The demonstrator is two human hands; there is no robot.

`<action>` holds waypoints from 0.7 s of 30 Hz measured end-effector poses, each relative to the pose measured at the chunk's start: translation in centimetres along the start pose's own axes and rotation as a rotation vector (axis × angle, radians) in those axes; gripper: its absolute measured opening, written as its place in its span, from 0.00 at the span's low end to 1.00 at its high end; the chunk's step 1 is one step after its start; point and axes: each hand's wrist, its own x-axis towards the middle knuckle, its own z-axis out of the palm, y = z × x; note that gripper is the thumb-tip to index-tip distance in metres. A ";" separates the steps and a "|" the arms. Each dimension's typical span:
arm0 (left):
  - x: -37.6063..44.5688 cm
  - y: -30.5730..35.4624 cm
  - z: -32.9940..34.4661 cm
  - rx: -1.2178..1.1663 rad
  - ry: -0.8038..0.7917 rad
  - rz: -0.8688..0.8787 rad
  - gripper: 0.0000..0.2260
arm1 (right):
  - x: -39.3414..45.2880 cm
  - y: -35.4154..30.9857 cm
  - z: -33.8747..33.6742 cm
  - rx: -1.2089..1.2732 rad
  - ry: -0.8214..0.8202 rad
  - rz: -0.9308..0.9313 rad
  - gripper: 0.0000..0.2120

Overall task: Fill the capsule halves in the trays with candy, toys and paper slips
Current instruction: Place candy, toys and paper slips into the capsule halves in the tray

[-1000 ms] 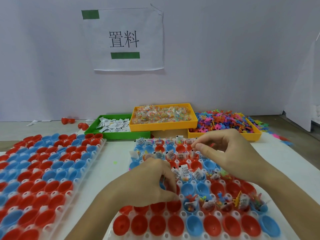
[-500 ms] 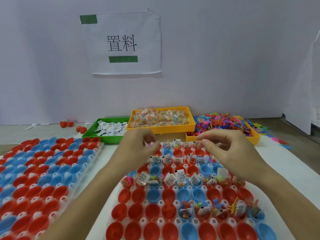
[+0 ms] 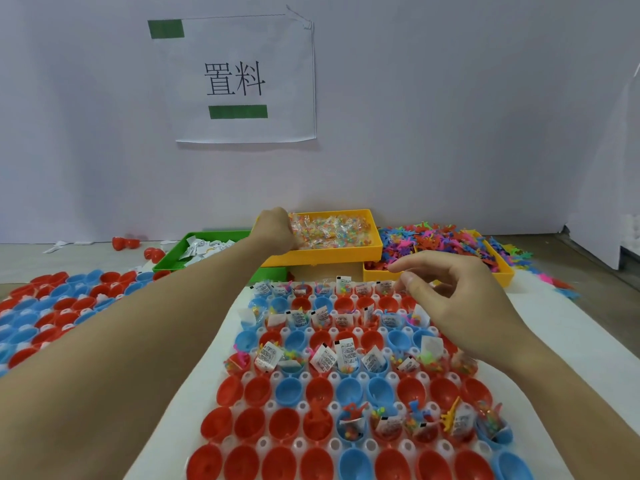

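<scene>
A white tray (image 3: 370, 445) in front of me holds red and blue capsule halves; several rows carry candy, toys and paper slips, others are bare. My left hand (image 3: 277, 230) reaches into the yellow candy tray (image 3: 329, 256), fingers curled down into the candy packets (image 3: 332, 230). My right hand (image 3: 457, 299) hovers over the far right rows of the capsule tray, fingers loosely bent, with nothing visible in them.
A green tray (image 3: 173, 261) with paper slips (image 3: 204, 249) stands left of the candy. Coloured toys (image 3: 443, 240) fill a yellow tray (image 3: 502, 271) at right and spill beside it. A second capsule tray (image 3: 52, 306) lies left. Loose red halves (image 3: 126, 242) lie by the wall.
My left hand has left the near rows of the capsule tray and reached forward into the candy tray. My right hand has stayed over the far right rows, its fingers loosening.
</scene>
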 end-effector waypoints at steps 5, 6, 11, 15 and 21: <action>0.0 -0.6 0.2 -0.156 0.126 -0.022 0.06 | 0.0 0.0 0.1 -0.002 -0.002 0.000 0.10; -0.2 -0.7 0.2 -0.196 0.152 -0.023 0.06 | 0.0 0.0 0.2 -0.006 -0.003 0.000 0.10; -1.3 -1.2 -0.4 -0.401 0.312 -0.068 0.11 | -0.1 0.0 0.4 -0.008 -0.015 -0.007 0.10; -3.1 -0.5 -1.1 -0.591 0.490 -0.082 0.08 | -0.1 0.0 0.6 -0.012 -0.032 0.002 0.10; -9.7 0.8 -2.0 -0.765 0.447 0.045 0.06 | -0.3 -0.1 0.9 -0.013 -0.053 0.005 0.10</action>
